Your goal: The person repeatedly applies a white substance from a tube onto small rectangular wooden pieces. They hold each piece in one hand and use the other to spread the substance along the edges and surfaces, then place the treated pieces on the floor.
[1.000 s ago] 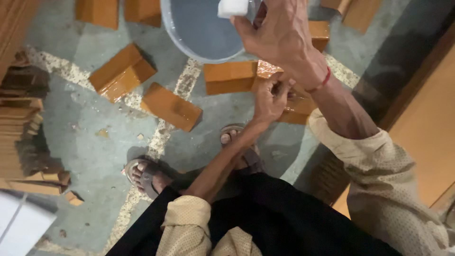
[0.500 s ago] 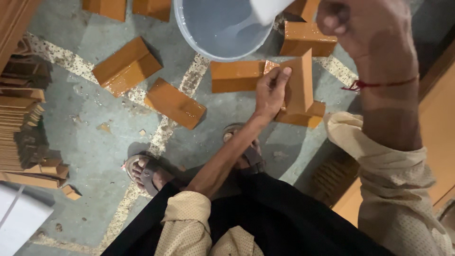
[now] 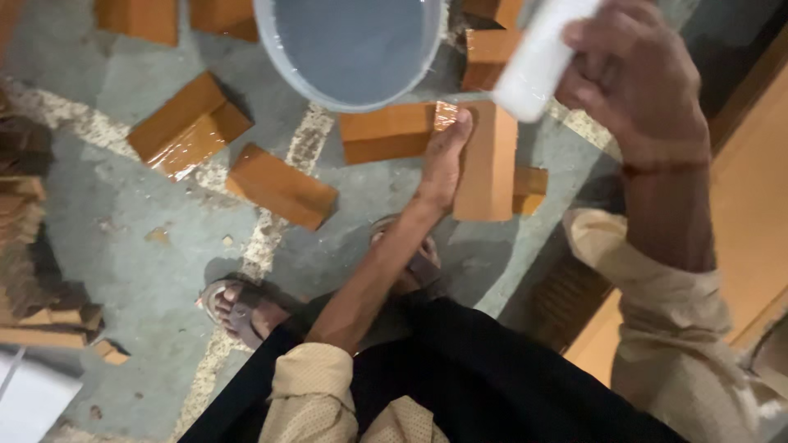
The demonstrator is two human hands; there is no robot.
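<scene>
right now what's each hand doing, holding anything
Left hand: gripping the upright wooden block by its edge.
Right hand: closed around a white bottle, raised near the camera.

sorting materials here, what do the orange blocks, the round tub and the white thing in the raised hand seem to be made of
Orange blocks: probably wood, flat cut faces; some look glossy, as if coated or wet.
Round tub: likely plastic, thin smooth pale rim.
White thing in the right hand: blurred, smooth white, perhaps plastic.
The left hand steadies an upright block.
</scene>
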